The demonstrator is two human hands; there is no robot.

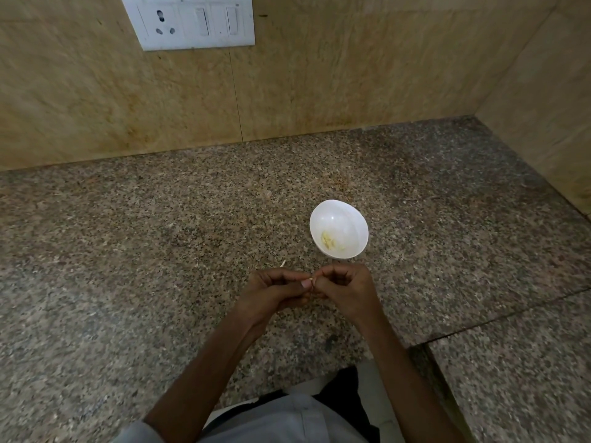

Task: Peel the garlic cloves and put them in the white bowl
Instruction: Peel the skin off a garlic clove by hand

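Note:
A white bowl [339, 230] stands on the speckled granite counter [160, 235] with several pale peeled garlic cloves [327, 240] at its bottom. Just in front of the bowl, my left hand [275, 292] and my right hand [343, 289] meet above the counter, fingers curled. Together they pinch a small garlic clove [311, 279], of which only a pale tip shows between the fingertips. A thin pale sliver of garlic skin [282, 263] lies on the counter just beyond my left hand.
A tiled wall with a white switch and socket plate [192, 20] rises behind the counter, and a side wall closes the right. A seam [499, 318] crosses the counter at the right, beside a lower slab [518, 378].

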